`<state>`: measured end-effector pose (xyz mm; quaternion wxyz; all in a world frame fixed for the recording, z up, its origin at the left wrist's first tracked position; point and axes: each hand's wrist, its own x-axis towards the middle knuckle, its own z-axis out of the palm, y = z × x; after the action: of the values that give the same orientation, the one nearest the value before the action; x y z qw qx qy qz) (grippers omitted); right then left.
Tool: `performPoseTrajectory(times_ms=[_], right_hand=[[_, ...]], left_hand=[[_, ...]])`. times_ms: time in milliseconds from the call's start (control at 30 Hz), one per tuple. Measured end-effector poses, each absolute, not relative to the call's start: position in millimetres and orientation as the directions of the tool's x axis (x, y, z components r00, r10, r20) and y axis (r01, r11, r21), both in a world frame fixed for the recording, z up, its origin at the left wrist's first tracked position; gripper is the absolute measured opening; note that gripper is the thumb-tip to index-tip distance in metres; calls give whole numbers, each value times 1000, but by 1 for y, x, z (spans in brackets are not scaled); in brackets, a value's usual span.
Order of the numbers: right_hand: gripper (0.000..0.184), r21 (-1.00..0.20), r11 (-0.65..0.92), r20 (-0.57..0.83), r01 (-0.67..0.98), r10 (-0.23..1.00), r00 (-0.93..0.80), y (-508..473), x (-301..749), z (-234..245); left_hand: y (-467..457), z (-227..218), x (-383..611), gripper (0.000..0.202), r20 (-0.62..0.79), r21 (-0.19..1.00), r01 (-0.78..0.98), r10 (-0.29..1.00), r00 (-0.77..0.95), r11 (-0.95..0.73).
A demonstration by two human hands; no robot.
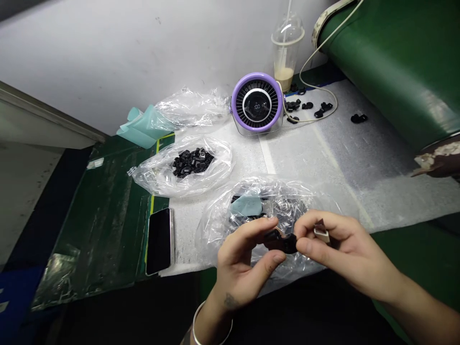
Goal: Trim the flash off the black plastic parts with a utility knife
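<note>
A small black plastic part (286, 242) is held between my two hands above an open clear bag. My left hand (242, 258) is curled around its left end, thumb below and fingers above. My right hand (345, 251) pinches the right end between thumb and forefinger. Tucked in the right hand's fingers is a small white piece with a brown tip (321, 233); its kind is unclear. The clear bag (212, 225) beneath holds more dark parts and a light blue scrap (247, 205). My fingers hide some of the black part.
Another clear bag (151, 175) holds many black parts. A phone (159, 242) lies at the left. Behind stand a purple fan (257, 103) and a plastic cup (285, 52), with a white cable (336, 98) and loose black parts (358, 118) nearby. A green roller (395, 62) overhangs the right.
</note>
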<state>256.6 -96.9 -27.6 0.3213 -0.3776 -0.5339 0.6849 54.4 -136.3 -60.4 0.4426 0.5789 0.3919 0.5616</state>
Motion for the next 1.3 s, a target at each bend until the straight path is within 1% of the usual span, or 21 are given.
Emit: performPoseTrajectory(times_ms=[67, 133, 200, 267, 333, 367, 433, 500, 567, 600, 633, 700, 733, 800, 900, 967, 1000, 1067, 1133, 1200, 1300], right_hand=[[19, -935, -328, -206, -138, 815, -542, -94, 256, -30], [23, -882, -415, -230, -224, 793, -563, -93, 256, -31], [26, -834, -479, -259, -273, 777, -574, -92, 255, -32], [27, -816, -504, -274, -283, 769, -578, -91, 255, -32], [27, -819, -503, -274, -276, 766, -582, -92, 256, -32], [27, -825, -496, -270, -270, 767, -583, -92, 256, -32], [27, -840, -477, -258, -257, 769, -584, -92, 257, -31], [26, -867, -440, -241, -235, 782, -575, -93, 258, -29], [22, -916, -359, -212, -177, 811, -545, -95, 258, -28], [19, -950, -285, -182, -128, 837, -516, -96, 258, -27], [15, -981, -180, -127, -67, 871, -474, -97, 257, -27], [11, -993, 102, 67, 67, 916, -396, -98, 255, -30], [12, -959, 254, 190, 122, 903, -386, -99, 254, -32], [13, -821, 536, 417, 199, 800, -432, -99, 252, -38], [20, -556, 780, 584, 289, 613, -531, -99, 252, -46], [24, -449, 829, 612, 334, 557, -562, -98, 255, -46], [21, -439, 832, 603, 340, 553, -574, -97, 257, -45], [16, -478, 807, 553, 348, 584, -594, -95, 261, -39], [24, -542, 754, 486, 370, 641, -595, -93, 265, -34], [22, -596, 716, 431, 364, 668, -607, -90, 269, -30], [29, -628, 723, 418, 287, 625, -659, -87, 276, -27]], left_hand=[[-136, -58, 54, 44, 326, 944, -86, 939, 106, -318], [-133, -55, 54, 47, 411, 912, -61, 895, 173, -406], [-131, -54, 53, 48, 502, 847, 72, 838, 214, -526], [-130, -55, 52, 44, 590, 736, 260, 780, 207, -625], [-131, -59, 51, 40, 656, 628, 396, 729, 195, -670], [-131, -60, 50, 41, 670, 604, 419, 717, 194, -678], [-133, -62, 49, 48, 654, 648, 359, 732, 188, -671], [-135, -62, 50, 60, 587, 763, 216, 793, 165, -610], [-137, -61, 52, 69, 476, 865, 106, 869, 134, -490], [-137, -61, 54, 66, 417, 900, 90, 903, 106, -426], [-138, -60, 56, 59, 360, 926, 96, 930, 72, -366], [-137, -59, 60, 44, 265, 957, 115, 964, 11, -265], [-137, -58, 61, 39, 218, 971, 101, 976, -11, -216], [-135, -55, 65, 30, 116, 993, 25, 993, -39, -115], [-132, -51, 66, 21, 13, 996, -87, 997, -80, -20], [-132, -49, 65, 21, 2, 992, -125, 996, -85, -12], [-133, -49, 64, 22, -2, 989, -148, 997, -76, -10], [-135, -49, 62, 22, -12, 977, -214, 999, -50, 1], [-138, -50, 61, 22, -14, 957, -290, 999, -39, 2], [-139, -51, 60, 24, 10, 938, -347, 999, -39, -23], [-140, -50, 61, 23, 76, 926, -366, 995, -59, -92]])
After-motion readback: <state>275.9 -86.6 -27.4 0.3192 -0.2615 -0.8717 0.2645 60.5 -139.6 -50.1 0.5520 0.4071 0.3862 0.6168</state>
